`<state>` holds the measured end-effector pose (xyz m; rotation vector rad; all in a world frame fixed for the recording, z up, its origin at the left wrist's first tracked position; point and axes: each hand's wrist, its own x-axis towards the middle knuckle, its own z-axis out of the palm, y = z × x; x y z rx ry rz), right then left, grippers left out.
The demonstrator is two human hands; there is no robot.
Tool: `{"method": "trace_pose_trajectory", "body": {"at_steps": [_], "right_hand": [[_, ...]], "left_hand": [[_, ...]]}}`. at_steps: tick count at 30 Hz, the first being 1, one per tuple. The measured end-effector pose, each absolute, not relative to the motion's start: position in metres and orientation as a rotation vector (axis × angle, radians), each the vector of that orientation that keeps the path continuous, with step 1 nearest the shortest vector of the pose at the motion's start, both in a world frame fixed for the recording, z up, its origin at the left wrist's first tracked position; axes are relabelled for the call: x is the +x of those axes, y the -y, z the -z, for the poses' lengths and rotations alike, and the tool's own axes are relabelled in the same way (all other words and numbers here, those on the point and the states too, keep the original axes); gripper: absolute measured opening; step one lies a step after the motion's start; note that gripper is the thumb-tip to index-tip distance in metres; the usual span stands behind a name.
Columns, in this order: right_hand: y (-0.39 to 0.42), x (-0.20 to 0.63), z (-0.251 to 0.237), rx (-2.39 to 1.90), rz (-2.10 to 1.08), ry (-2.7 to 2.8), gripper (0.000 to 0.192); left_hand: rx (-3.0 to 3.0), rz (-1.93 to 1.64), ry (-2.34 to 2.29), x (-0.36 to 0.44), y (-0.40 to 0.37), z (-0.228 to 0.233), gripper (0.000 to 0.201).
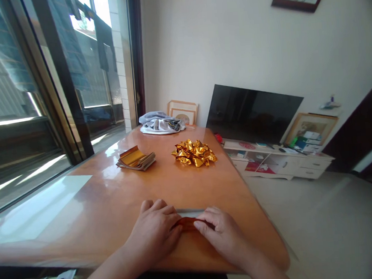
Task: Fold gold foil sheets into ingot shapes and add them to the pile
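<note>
Between my two hands, near the front of the wooden table [157, 189], is a sheet of foil paper [188, 223]. A pale strip shows along its far edge and an orange-brown part nearer me. My left hand [157, 227] has its fingers closed on the sheet's left end. At the right end, my right hand [220, 229] pinches it between thumb and fingers. Much of the sheet is covered by the fingers. Farther off to the left lies a stack of gold foil paper sheets [136, 158]. Right of that stack is a pile of folded gold foil pieces [194, 153].
A bundle of grey cloth [160, 122] lies at the table's far end, with framed pictures [183, 111] behind. A large black television [253, 112] stands beyond a low white cabinet [284, 162] at right. Sliding glass doors [55, 81] run along the left.
</note>
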<state>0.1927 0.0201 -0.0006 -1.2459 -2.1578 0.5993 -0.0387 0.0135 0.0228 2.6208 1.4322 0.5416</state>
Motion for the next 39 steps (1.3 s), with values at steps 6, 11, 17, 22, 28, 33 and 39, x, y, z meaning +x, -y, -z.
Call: {"method": "trace_pose_trajectory", "body": {"at_steps": [6, 11, 17, 22, 28, 33, 39], "right_hand": [[-0.011, 0.203, -0.004, -1.223, -0.657, 2.156, 0.010], [-0.013, 0.213, -0.004, -1.218, -0.770, 2.097, 0.019], [-0.024, 0.211, 0.006, -1.299, -0.848, 1.920, 0.036], [-0.027, 0.204, 0.014, -1.413, -0.761, 1.873, 0.034], [-0.027, 0.196, 0.022, -1.601, -0.405, 1.909, 0.028], [-0.026, 0.191, 0.024, -1.679, -0.216, 1.964, 0.021], [-0.022, 0.192, 0.023, -1.621, -0.152, 1.907, 0.013]], "left_hand": [[2.581, -0.504, -1.416, -0.041, -0.007, -0.029, 0.017], [2.524, -0.514, -1.485, -0.036, -0.004, -0.033, 0.037], [2.462, -0.548, -1.571, -0.031, -0.012, -0.024, 0.038], [2.408, -0.644, -1.673, -0.030, -0.019, -0.009, 0.021], [2.383, -0.628, -1.719, -0.029, -0.024, -0.002, 0.024], [2.435, -0.606, -1.686, -0.028, -0.026, -0.001, 0.019], [2.488, -0.555, -1.680, -0.026, -0.026, 0.001, 0.023]]}}
